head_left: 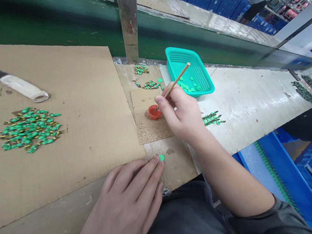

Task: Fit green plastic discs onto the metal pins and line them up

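Note:
My right hand is closed round a thin wooden stick, held like a pen. The stick's lower tip is down in a small red cup, which looks like a bottle cap. Lower down, my left hand lies over the work surface, fingers together, its fingertips holding the edge of a round flat green disc. The underside of that hand and its thumb are hidden. The red cup stands on a small piece of cardboard with a speckled, stained lower part.
A turquoise basket holds several green discs. Green-and-yellow pieces form a pile on a cardboard sheet at left, near a white tube. More small pieces lie right of my wrist. Another person stands at the back.

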